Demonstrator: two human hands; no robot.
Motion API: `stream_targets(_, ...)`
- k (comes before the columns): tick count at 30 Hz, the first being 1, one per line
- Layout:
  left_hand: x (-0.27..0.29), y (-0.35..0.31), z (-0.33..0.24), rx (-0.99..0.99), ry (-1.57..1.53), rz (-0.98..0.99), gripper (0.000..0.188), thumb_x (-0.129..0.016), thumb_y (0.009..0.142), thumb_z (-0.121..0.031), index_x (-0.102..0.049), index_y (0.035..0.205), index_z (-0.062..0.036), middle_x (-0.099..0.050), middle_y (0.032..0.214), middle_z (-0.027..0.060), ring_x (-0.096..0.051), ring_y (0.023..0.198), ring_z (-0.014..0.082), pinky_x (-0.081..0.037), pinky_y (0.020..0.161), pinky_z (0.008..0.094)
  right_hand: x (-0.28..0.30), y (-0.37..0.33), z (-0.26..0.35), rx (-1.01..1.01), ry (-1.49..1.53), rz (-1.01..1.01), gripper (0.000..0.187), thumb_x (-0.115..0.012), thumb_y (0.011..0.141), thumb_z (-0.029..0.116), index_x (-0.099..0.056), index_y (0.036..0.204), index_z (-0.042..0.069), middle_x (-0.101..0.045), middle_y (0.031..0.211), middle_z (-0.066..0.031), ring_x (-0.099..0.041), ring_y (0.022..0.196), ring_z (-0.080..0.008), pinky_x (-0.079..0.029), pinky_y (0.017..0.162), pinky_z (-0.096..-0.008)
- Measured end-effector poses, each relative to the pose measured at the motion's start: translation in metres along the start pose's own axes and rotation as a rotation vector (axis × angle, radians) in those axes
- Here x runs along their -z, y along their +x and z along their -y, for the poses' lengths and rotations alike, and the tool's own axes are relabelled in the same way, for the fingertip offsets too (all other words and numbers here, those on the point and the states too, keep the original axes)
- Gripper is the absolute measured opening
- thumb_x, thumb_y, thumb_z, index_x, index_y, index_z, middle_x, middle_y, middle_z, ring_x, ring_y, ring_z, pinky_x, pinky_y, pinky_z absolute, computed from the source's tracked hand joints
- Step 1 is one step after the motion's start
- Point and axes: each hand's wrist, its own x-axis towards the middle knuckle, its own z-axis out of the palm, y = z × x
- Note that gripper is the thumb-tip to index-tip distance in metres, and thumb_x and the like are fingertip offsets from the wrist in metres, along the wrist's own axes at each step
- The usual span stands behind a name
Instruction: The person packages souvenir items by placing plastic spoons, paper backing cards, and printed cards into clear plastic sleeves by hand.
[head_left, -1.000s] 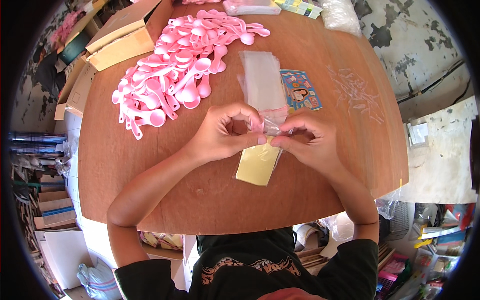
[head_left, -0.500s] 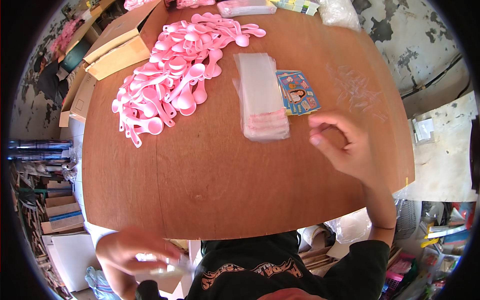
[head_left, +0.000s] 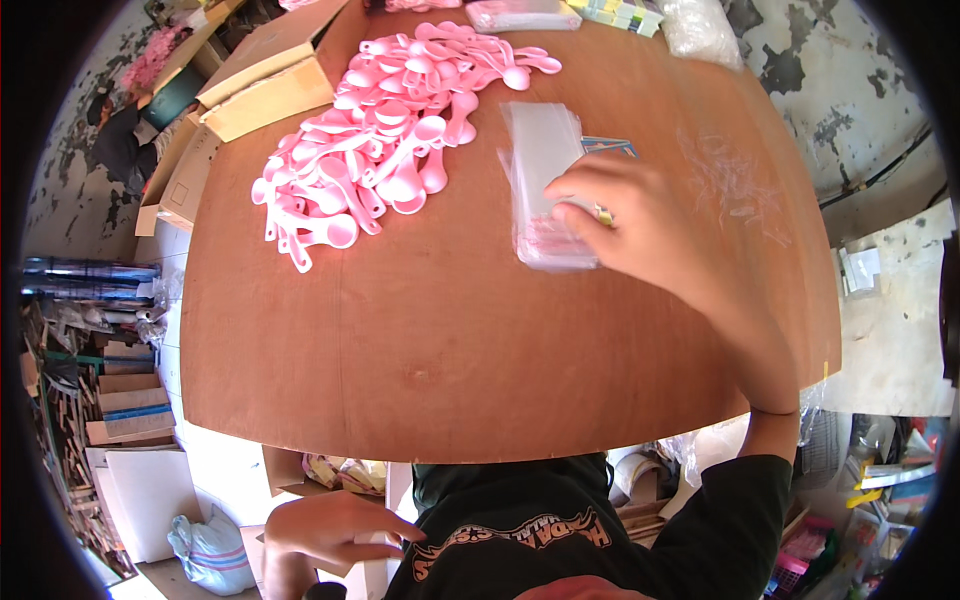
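Observation:
My right hand [head_left: 625, 215] hovers over the lower part of a stack of clear plastic bags [head_left: 545, 150], thumb and forefinger curved and a little apart. Nothing shows between its fingertips. Partly hidden behind that hand, small printed blue cards [head_left: 608, 147] lie against the right side of the bags. Below the table's front edge, close to my body, is my left hand [head_left: 335, 528], fingers loosely apart and without a visible object. A cardboard box holding packed items [head_left: 345, 475] sits just above it in the picture. Left of the bags spreads a heap of pink measuring spoons [head_left: 380, 140].
A cardboard box [head_left: 270, 85] stands at the table's far left. Thin clear plastic scraps [head_left: 735, 190] lie on the right of the brown table [head_left: 450, 370]. Along the far edge are a clear package [head_left: 525, 15], card bundles [head_left: 615, 12] and a whitish plastic bag [head_left: 700, 35].
My right hand has moved left over the bags and cards. My left hand, earlier blurred with something clear at its fingers, is lower now and shows nothing in it. The view has shifted slightly.

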Motion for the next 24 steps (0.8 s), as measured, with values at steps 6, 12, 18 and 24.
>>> stream_targets(6, 0.082, 0.103, -0.078, -0.503, 0.739, -0.458, 0.021, -0.072, 0.076, -0.009, -0.068, 0.096, -0.0055, -0.065, 0.080, 0.0074, -0.064, 0.070, 0.0277, -0.051, 0.061, 0.0397, -0.028, 0.035, -0.011, 0.021, -0.430, 0.146, 0.006, -0.071, 0.076, 0.015, -0.071, 0.079, 0.010, -0.066, 0.081, -0.0071, -0.064, 0.081, -0.0286, -0.050, 0.073, -0.0432)
stream_targets(12, 0.130, 0.236, -0.046, -1.068, 1.071, -0.548, 0.015, -0.070, 0.069, -0.012, -0.060, 0.080, -0.0085, -0.056, 0.073, 0.0047, -0.059, 0.074, 0.0233, -0.047, 0.067, 0.0385, -0.070, 0.093, -0.031, -0.219, -0.459, 0.310, 0.025, -0.074, 0.073, 0.034, -0.074, 0.077, 0.010, -0.069, 0.077, -0.0102, -0.068, 0.078, -0.0311, -0.053, 0.065, -0.0448)
stream_targets(18, 0.117, 0.251, -0.022, -0.989, 1.091, -0.864, 0.019, -0.072, 0.068, -0.016, -0.061, 0.083, -0.0097, -0.056, 0.076, 0.0014, -0.057, 0.074, 0.0213, -0.043, 0.066, 0.0368, -0.075, 0.104, -0.032, -0.247, -0.664, 0.467, 0.032, -0.073, 0.068, 0.036, -0.072, 0.070, 0.004, -0.071, 0.076, -0.0172, -0.071, 0.072, -0.0316, -0.056, 0.063, -0.0426)
stream_targets(24, 0.124, 0.254, -0.019, -0.607, 0.929, -1.157, 0.031, -0.073, 0.075, -0.022, -0.061, 0.098, -0.0039, -0.057, 0.100, 0.0140, -0.059, 0.088, 0.0336, -0.048, 0.078, 0.0439, -0.081, 0.109, -0.042, -0.270, -0.627, 0.519, 0.025, -0.072, 0.066, 0.029, -0.072, 0.070, 0.004, -0.069, 0.072, -0.0173, -0.070, 0.070, -0.0318, -0.055, 0.063, -0.0434)
